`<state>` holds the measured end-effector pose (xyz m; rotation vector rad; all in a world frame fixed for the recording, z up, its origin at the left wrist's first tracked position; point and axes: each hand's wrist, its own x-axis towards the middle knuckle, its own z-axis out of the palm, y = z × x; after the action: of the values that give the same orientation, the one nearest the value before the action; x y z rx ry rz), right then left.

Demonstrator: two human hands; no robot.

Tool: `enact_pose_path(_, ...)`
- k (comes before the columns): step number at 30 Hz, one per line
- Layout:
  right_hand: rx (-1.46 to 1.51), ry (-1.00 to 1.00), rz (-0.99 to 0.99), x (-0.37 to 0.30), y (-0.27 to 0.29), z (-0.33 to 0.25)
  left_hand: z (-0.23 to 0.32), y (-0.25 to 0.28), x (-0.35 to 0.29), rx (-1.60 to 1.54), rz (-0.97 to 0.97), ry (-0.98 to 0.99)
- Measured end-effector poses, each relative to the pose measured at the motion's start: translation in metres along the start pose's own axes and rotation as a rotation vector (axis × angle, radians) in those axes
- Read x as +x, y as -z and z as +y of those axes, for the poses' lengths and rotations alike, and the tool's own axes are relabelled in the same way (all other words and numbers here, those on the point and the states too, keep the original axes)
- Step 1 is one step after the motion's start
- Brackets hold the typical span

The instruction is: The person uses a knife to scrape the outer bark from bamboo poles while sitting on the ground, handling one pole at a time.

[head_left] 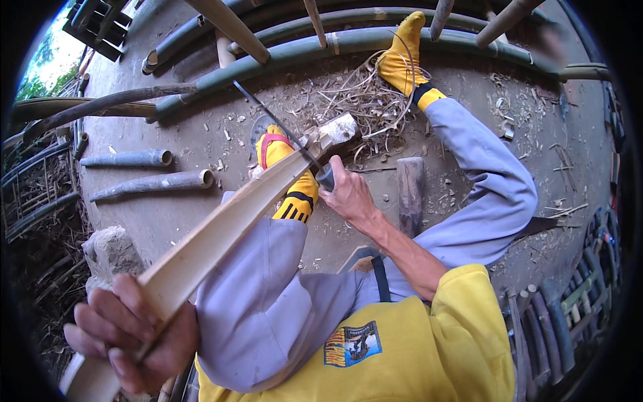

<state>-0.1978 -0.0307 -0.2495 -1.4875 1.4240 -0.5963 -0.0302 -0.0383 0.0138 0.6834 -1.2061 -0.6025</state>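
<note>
A long split bamboo piece (218,234), pale and hollowed on its inner face, slants from the lower left up across my left leg toward my left foot. My left hand (137,335) is wrapped round its near end. In my right hand (351,194) is the dark handle of a long, narrow-bladed knife (274,117). Its blade crosses the bamboo near the far end and points up and left; whether it bites in cannot be told. Beside that far end lies a pale, whitish block (341,128).
Thick bamboo poles (295,52) run across the far side, my yellow-socked right foot (402,57) against them. Curled shavings (368,104) pile up before them. Two short bamboo lengths (151,185) and a rough stone (114,253) lie left. A wooden post (410,191) stands between my legs.
</note>
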Motion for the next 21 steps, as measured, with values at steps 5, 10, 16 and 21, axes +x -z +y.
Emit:
enact_pose_path(5,0.120,0.108,-0.021,-0.024,0.012,-0.039,0.005,0.005,-0.001,0.036,0.015,-0.032)
enact_pose_path(10,-0.051,-0.084,-0.025,0.010,-0.007,0.025,0.009,0.003,0.000,0.052,0.029,-0.012)
enact_pose_path(16,0.067,0.137,-0.017,-0.017,0.013,-0.027,0.008,0.006,-0.003,0.042,0.079,-0.015)
enact_pose_path(21,0.027,-0.137,-0.070,0.017,0.003,0.025,0.009,0.011,-0.002,0.034,0.051,0.001)
